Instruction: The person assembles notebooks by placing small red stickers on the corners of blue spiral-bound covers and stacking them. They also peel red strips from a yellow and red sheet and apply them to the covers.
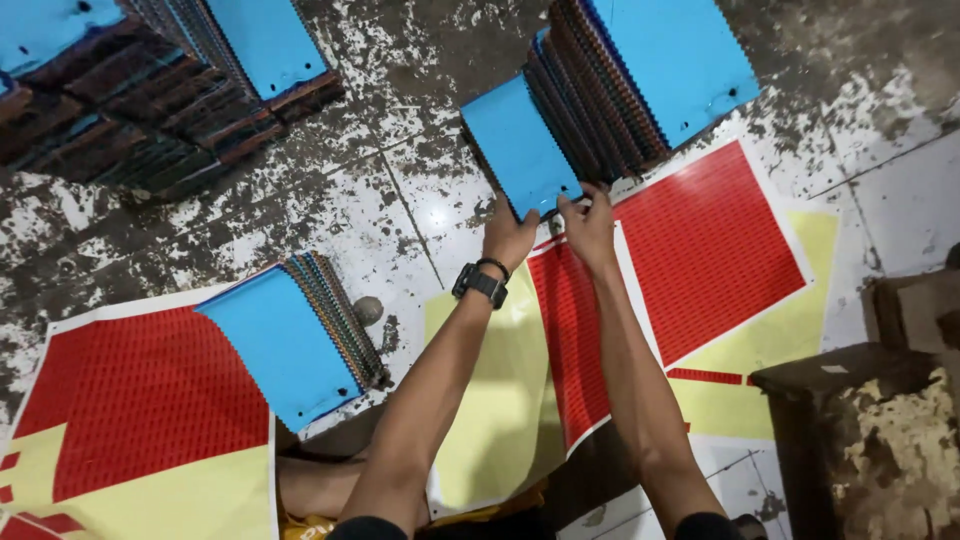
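stained, paint-flecked concrete floor point(400, 200) is shown from above, partly covered by red-and-yellow printed sheets point(710, 240). a blue-covered swatch booklet point(520, 145) is held at its lower edge, at the top edge of the middle sheet, leaning against a fanned stack of blue-covered swatch booklets point(640, 80). the left hand point(508, 235), with a black wristwatch point(480, 285), and the right hand point(590, 225) are seen with fingertips pinching that lower edge. another fanned stack point(300, 340) is laid on the left sheet point(140, 400); more stacks point(150, 80) are piled at the floor's upper left corner.
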